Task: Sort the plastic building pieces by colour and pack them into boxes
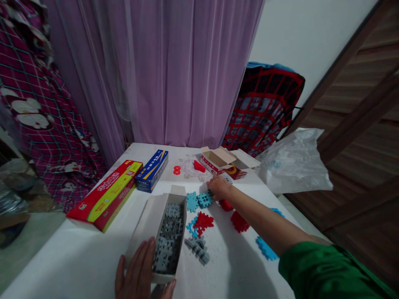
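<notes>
My left hand [137, 265] holds the near end of a long open white box [146, 220], fingers along its left side and thumb at the near edge. Grey interlocking plastic pieces [168, 236] fill that box. Farther off, my right hand [220, 187] is closed, fingertips down among the loose pieces; what it pinches is hidden. A grey piece [227, 178] shows just behind it. Blue gear-edged pieces [204, 200] lie close to its left, and red pieces [226, 204] lie partly under the wrist. Nearer me are a red piece [204, 223] and a grey toothed piece [198, 249].
Left on the white table [84, 257] lie a red-and-yellow box [109, 193] and a blue box [152, 170]. Opened cartons [218, 160] stand at the back right. A clear plastic bag [296, 162] hangs past the right edge. Blue pieces [266, 248] lie under my right arm.
</notes>
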`<action>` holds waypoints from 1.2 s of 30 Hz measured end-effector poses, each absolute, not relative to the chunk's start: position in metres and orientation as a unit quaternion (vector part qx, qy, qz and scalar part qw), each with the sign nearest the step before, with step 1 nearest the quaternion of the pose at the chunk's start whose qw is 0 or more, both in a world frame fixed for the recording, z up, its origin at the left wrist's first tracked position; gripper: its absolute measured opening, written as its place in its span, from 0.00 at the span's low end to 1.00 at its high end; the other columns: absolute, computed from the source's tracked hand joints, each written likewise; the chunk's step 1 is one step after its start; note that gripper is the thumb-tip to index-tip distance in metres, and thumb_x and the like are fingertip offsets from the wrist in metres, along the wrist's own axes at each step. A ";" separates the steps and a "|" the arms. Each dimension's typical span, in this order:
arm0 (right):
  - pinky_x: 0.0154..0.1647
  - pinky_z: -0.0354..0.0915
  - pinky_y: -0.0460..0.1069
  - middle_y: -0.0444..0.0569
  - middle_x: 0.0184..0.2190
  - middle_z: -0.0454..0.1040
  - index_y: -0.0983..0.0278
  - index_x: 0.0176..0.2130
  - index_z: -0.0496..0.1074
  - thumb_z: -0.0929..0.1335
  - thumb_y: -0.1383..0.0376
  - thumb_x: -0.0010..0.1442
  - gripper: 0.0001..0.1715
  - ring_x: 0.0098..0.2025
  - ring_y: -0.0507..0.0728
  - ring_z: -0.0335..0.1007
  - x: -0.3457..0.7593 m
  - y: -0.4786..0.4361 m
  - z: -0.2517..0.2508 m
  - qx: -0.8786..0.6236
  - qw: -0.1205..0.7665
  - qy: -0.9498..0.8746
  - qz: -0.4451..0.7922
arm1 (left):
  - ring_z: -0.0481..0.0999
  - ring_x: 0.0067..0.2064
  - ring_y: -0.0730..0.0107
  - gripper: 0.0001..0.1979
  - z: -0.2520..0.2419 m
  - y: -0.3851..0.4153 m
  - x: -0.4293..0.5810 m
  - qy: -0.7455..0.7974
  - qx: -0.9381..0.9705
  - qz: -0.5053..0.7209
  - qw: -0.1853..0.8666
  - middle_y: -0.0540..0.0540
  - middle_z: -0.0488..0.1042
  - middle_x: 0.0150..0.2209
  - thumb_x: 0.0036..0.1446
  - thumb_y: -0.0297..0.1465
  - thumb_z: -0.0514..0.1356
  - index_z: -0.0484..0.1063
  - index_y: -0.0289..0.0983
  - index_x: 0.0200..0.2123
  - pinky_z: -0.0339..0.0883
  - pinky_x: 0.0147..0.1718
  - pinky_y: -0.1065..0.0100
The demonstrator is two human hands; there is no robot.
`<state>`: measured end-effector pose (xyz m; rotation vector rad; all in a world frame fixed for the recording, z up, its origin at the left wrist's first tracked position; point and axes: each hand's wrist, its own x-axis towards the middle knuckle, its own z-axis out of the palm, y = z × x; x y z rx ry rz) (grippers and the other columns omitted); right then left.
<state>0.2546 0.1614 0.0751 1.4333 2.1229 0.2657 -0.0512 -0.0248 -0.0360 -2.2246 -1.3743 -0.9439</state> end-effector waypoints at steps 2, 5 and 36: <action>0.50 0.65 0.55 0.65 0.45 0.78 0.71 0.49 0.74 0.74 0.60 0.52 0.27 0.51 0.67 0.74 0.257 0.161 0.090 0.542 0.267 0.788 0.115 | 0.74 0.54 0.55 0.44 -0.032 -0.027 -0.049 -0.488 -0.790 -0.327 0.179 0.35 0.76 0.53 0.57 0.39 0.58 0.43 0.30 0.71 0.35 0.69 0.53; 0.48 0.65 0.56 0.66 0.43 0.79 0.71 0.50 0.73 0.72 0.59 0.54 0.27 0.49 0.68 0.75 0.253 0.154 0.118 0.552 0.238 0.789 0.128 | 0.73 0.55 0.54 0.43 -0.028 -0.030 -0.046 -0.497 -0.789 -0.319 0.170 0.33 0.75 0.55 0.57 0.39 0.58 0.44 0.28 0.70 0.34 0.69 0.52; 0.42 0.67 0.51 0.58 0.51 0.77 0.61 0.57 0.72 0.64 0.56 0.64 0.25 0.51 0.65 0.75 0.295 0.153 0.154 0.726 0.149 0.670 0.036 | 0.77 0.52 0.53 0.41 -0.040 -0.030 -0.045 -0.525 -0.765 -0.351 0.127 0.36 0.77 0.54 0.59 0.38 0.56 0.42 0.35 0.71 0.41 0.67 0.49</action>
